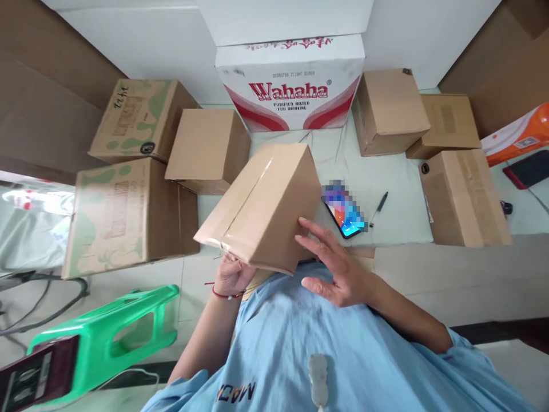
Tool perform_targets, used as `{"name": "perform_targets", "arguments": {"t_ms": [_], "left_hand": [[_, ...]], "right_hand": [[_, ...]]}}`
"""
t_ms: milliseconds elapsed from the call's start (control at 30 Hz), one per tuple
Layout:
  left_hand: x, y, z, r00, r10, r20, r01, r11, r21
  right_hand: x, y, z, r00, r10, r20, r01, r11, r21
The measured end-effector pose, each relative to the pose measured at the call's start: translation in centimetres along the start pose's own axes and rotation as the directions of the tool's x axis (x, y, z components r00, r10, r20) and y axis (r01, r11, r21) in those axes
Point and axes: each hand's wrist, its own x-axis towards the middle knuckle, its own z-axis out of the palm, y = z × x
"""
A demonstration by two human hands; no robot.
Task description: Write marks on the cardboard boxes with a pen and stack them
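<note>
Pendant: nearest camera, over blue shirt
Cardboard box: tilted, beyond left hand fingers, leftward of right hand fingertips; long axis runs away and rightward
Left fingers: nearer, curled, gripping near edge
Right fingers: spread, grasping nothing, tips at side face
Phone: beyond right fingers

From your head, your camera looks forward and down, closely past your light-blue fabric shirt, at the pale-green cloth-covered table.
</note>
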Motion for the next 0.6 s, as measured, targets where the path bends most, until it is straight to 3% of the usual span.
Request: {"name": "perform_targets", "arguments": {"t_ms": [100, 167, 233, 300, 400, 500, 600], "left_hand": [[0.4, 0.3, 0.3, 0.996, 0.041, -0.073, -0.041, 0.999, 0.004], [1.1, 1.3, 1.0, 0.989, 0.132, -0.071, -0.126, 0.989, 0.081], [1.8, 2.5, 1.7, 0.965, 0.261, 0.015, -0.258, 0.942, 0.216], [2.3, 3.9, 2.4, 0.931, 0.342, 0.129, -0.366, 0.878, 0.31], [2.2, 5.6, 3.5, 0.915, 0.357, 0.189, -0.399, 0.873, 0.28], [1.6, 6.9, 4.7, 0.909, 0.38, 0.173, -0.41, 0.89, 0.199], [1.4, 7.2, 5.7, 0.905, 0.411, 0.107, -0.424, 0.889, 0.173]], "right_hand": [[0.0, 0.6, 1.0, 0.984, 0.158, -0.08, -0.129, 0.948, 0.292], [0.1, 1.2, 1.3, 0.937, 0.327, -0.126, -0.211, 0.813, 0.542], [0.3, 1.7, 1.3, 0.875, 0.466, -0.132, -0.248, 0.666, 0.704], [0.3, 2.1, 1.0, 0.816, 0.559, -0.146, -0.272, 0.595, 0.757], [-0.1, 2.6, 0.6, 0.753, 0.631, -0.187, -0.283, 0.566, 0.774], [-1.0, 3.4, 0.8, 0.746, 0.636, -0.201, -0.246, 0.542, 0.804], [-2.1, 4.1, 1.5, 0.754, 0.617, -0.226, -0.241, 0.58, 0.778]]}}
